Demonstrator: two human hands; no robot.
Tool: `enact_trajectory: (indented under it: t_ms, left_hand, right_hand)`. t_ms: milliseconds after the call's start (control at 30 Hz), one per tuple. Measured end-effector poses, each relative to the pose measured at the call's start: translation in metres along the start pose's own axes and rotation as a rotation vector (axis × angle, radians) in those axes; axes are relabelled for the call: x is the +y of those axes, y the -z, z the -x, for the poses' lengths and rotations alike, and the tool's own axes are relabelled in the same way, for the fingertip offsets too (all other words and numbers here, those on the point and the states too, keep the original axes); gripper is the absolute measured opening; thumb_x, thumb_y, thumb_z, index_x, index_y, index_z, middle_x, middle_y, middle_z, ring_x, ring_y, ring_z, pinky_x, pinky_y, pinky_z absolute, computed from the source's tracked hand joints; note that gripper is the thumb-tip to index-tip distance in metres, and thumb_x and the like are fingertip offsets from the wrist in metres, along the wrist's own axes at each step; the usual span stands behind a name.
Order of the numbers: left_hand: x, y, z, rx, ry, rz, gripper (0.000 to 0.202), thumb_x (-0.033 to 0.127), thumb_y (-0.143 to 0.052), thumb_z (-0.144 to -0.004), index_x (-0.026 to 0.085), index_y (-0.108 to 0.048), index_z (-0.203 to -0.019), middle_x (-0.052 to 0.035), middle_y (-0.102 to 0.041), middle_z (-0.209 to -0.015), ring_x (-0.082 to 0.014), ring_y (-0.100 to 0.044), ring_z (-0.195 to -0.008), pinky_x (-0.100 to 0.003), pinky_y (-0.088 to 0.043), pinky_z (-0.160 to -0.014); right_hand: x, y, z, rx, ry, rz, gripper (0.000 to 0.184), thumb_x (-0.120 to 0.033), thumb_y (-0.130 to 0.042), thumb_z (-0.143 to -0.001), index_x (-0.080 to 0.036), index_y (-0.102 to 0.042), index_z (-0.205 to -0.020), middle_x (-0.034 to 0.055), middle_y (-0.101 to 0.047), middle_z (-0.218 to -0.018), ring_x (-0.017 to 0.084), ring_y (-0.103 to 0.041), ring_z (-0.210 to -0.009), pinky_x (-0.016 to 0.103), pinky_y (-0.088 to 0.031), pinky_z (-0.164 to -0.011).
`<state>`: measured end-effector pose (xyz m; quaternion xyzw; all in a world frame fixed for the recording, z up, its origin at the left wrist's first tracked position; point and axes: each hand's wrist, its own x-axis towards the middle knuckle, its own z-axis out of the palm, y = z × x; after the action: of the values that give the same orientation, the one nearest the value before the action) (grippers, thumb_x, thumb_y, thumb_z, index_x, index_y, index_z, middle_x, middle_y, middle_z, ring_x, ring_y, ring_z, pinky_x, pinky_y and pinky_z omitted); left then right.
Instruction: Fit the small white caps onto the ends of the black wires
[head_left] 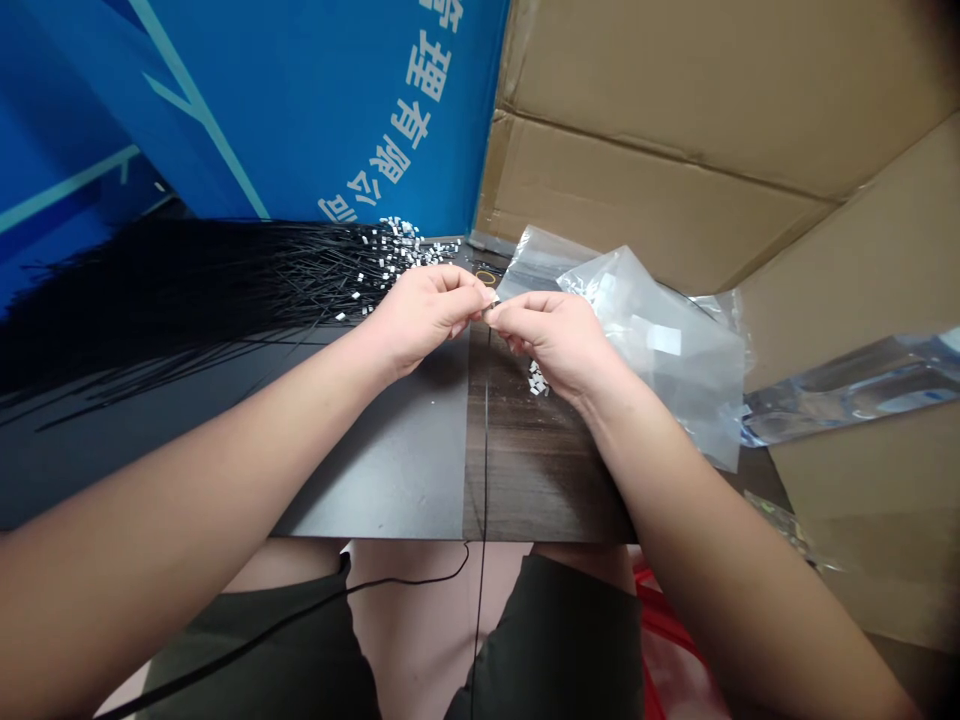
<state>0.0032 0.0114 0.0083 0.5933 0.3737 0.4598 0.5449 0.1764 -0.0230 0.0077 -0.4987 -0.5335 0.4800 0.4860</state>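
Note:
My left hand (pixel 431 310) and my right hand (pixel 551 335) meet over the table, both closed in a pinch with the fingertips touching or nearly so. A tiny white piece (pixel 492 297) shows at the left fingertips. From the pinch a thin black wire (pixel 486 430) hangs straight down past the table's front edge; its upper end is hidden by the fingers. Just below my right hand lies a small pile of loose white pieces (pixel 538 379). Left of my left hand spreads a large bundle of black wires (pixel 300 265), many tipped with white pieces.
Clear plastic bags (pixel 690 370) lie to the right, one with white pieces in it. Cardboard (pixel 675 130) walls the back and right, and a blue printed panel (pixel 300 110) stands behind the bundle. A black cable (pixel 300 625) crosses over my lap.

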Motion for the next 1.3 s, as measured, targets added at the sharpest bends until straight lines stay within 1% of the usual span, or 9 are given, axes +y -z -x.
enact_trajectory:
  t_ms: [267, 400, 667, 867, 967, 1133, 1300]
  left_hand:
    - [0.0022, 0.0001, 0.0002, -0.01, -0.011, -0.007, 0.015, 0.014, -0.074, -0.079, 0.015, -0.066, -0.067, 0.0005, -0.058, -0.059, -0.0074, -0.043, -0.053, -0.025, -0.033, -0.055]
    - [0.0029, 0.0009, 0.0004, -0.008, -0.017, -0.035, 0.016, 0.015, -0.076, -0.077, 0.016, -0.065, -0.066, 0.0003, -0.06, -0.061, -0.0074, -0.044, -0.054, -0.025, -0.033, -0.056]
    - [0.0052, 0.0019, 0.0011, -0.022, -0.021, -0.084, 0.014, 0.017, -0.076, -0.075, 0.016, -0.066, -0.065, -0.0001, -0.06, -0.061, -0.0082, -0.045, -0.054, -0.026, -0.032, -0.055]
    - [0.0021, 0.0053, -0.0013, -0.031, -0.028, -0.055, 0.014, 0.019, -0.076, -0.077, 0.017, -0.067, -0.067, 0.0, -0.059, -0.059, -0.0084, -0.045, -0.054, -0.025, -0.034, -0.055]
    - [0.0013, 0.0063, -0.002, -0.019, -0.019, -0.043, 0.012, 0.019, -0.077, -0.077, 0.016, -0.068, -0.069, 0.0001, -0.059, -0.06, -0.008, -0.045, -0.054, -0.024, -0.034, -0.055]
    - [0.0004, 0.0049, -0.0016, -0.014, -0.026, -0.042, 0.013, 0.02, -0.078, -0.076, 0.016, -0.068, -0.07, 0.0002, -0.059, -0.061, -0.0083, -0.046, -0.054, -0.025, -0.034, -0.055]
    - [0.0012, 0.0028, 0.0005, 0.0, -0.045, -0.104, 0.012, 0.019, -0.076, -0.076, 0.016, -0.068, -0.069, 0.0013, -0.058, -0.059, -0.0092, -0.046, -0.055, -0.026, -0.036, -0.058]
  right_hand:
    - [-0.0015, -0.0012, 0.0003, 0.003, -0.023, -0.025, 0.01, -0.024, -0.082, -0.069, -0.019, -0.076, -0.062, -0.0018, -0.058, -0.059, 0.01, -0.046, -0.059, 0.03, -0.036, -0.058]
    - [-0.0011, -0.0009, -0.0001, -0.01, -0.025, -0.037, 0.011, -0.022, -0.081, -0.068, -0.019, -0.074, -0.06, -0.0017, -0.058, -0.058, 0.011, -0.047, -0.059, 0.03, -0.036, -0.058]
    - [-0.0008, -0.0021, 0.0015, 0.012, -0.021, -0.012, 0.011, -0.022, -0.082, -0.067, -0.019, -0.074, -0.06, -0.0019, -0.058, -0.057, 0.01, -0.046, -0.057, 0.03, -0.036, -0.057]
    - [-0.0024, -0.0013, 0.001, -0.002, -0.031, -0.053, 0.01, -0.026, -0.084, -0.069, -0.018, -0.078, -0.065, 0.0001, -0.064, -0.066, 0.01, -0.047, -0.06, 0.029, -0.037, -0.058]
    - [-0.001, -0.0002, -0.0004, -0.003, -0.024, -0.068, 0.012, -0.027, -0.084, -0.071, -0.019, -0.077, -0.066, 0.0002, -0.065, -0.067, 0.01, -0.048, -0.06, 0.028, -0.037, -0.058]
    - [0.0013, -0.0005, -0.0021, 0.001, -0.029, -0.1, 0.014, -0.024, -0.081, -0.072, -0.019, -0.073, -0.061, -0.0008, -0.061, -0.063, 0.009, -0.048, -0.057, 0.028, -0.036, -0.057]
    - [0.0031, -0.0013, -0.0025, 0.029, -0.016, -0.076, 0.012, -0.022, -0.08, -0.07, -0.019, -0.072, -0.061, -0.0022, -0.059, -0.059, 0.009, -0.047, -0.056, 0.028, -0.034, -0.056]
